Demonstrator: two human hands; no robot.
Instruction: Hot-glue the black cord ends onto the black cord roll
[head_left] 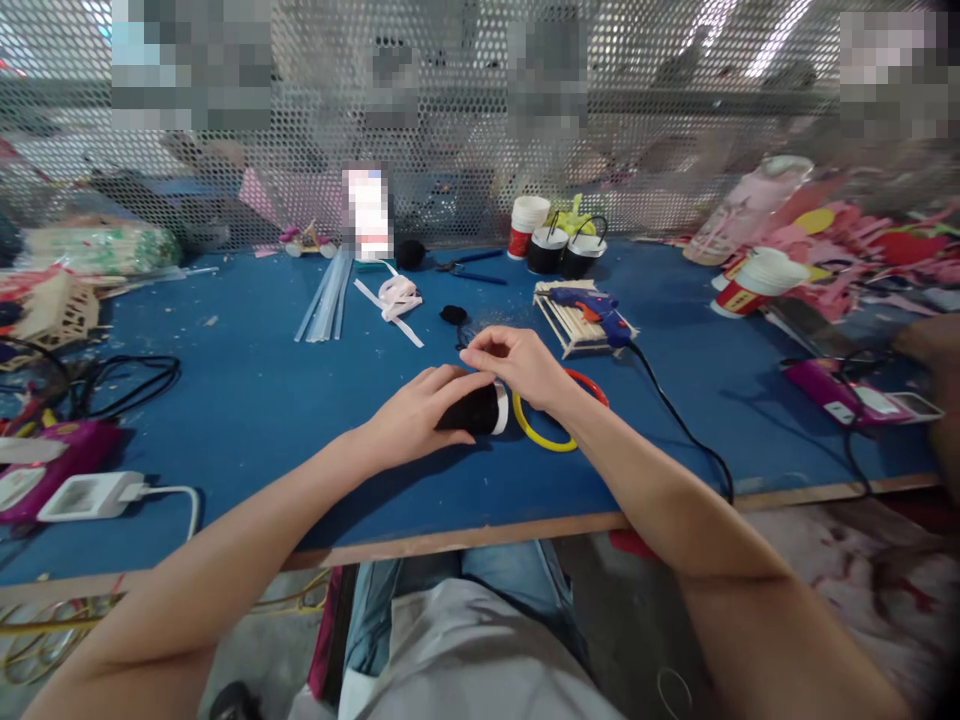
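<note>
On the blue table, my left hand [420,410] is wrapped round a black-covered paper cup [471,412], which lies on its side with its white rim to the right. Just above the cup, the thumb and fingertips of my right hand [517,360] are pinched together. Whatever they hold is too small to make out. Beyond those fingertips lies a small black fuzzy piece [453,314], with thin dark strands near it. A red and yellow ring [544,440] rests partly under my right wrist.
A blue glue gun [592,308] sits on a stick rack, its cord running to the front edge. Behind stand two black cups with handles [547,250] and stacked paper cups [529,225]. White ribbon [400,297], clear glue sticks [328,300] and pliers [476,268] lie farther back.
</note>
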